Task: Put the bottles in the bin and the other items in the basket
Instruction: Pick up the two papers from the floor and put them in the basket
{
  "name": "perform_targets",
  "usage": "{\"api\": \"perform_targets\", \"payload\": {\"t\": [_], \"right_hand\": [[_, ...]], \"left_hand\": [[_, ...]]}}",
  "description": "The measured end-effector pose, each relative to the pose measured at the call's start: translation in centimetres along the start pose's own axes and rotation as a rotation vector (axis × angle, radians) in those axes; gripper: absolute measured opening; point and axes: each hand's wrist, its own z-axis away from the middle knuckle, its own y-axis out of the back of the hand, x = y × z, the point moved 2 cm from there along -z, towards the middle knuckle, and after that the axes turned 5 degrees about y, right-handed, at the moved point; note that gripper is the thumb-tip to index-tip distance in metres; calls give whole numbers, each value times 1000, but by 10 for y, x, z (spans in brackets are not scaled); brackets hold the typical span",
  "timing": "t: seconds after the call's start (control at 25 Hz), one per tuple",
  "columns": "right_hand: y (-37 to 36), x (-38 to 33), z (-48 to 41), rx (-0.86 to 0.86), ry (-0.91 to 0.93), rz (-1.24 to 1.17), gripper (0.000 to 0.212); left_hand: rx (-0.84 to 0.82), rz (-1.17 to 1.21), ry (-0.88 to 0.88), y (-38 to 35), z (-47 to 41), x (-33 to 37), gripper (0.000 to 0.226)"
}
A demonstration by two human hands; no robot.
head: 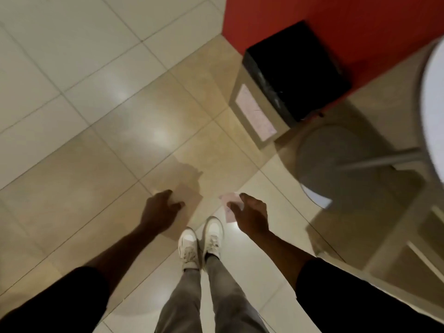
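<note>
I am looking straight down at a tiled floor. My left hand (159, 210) is closed on a flat piece of brown paper (189, 200), held low in front of my legs. In my right hand (251, 216) I grip a pale pink paper slip (229, 204), which sticks out to the left of the fingers. The bin (254, 111), a cardboard box lined with a black bag (295, 70), stands on the floor ahead and to the right, well apart from both hands. No bottle or basket is in view.
A red wall (336, 18) runs behind the bin. At the right edge is a round white tabletop (434, 104) on a post with a grey disc base (329, 155). A pale chair frame (413, 239) stands at lower right. My white shoes (200, 239) are on beige tiles.
</note>
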Motion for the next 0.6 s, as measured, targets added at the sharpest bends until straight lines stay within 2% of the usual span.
{"api": "perform_targets", "payload": {"t": [0.08,0.24,0.32,0.6], "right_hand": [[47,-9,27,33,-63,-58,33],[112,-28,80,101,-115,-122,42],[144,-36,108,184,-164,-189,42],[192,-37,190,438,-313,-654,32]], "left_hand": [[12,63,9,30,29,21,27],[15,175,3,66,91,64,26],[-48,213,-76,78,121,89,19],[-185,318,-231,90,186,171,17]]}}
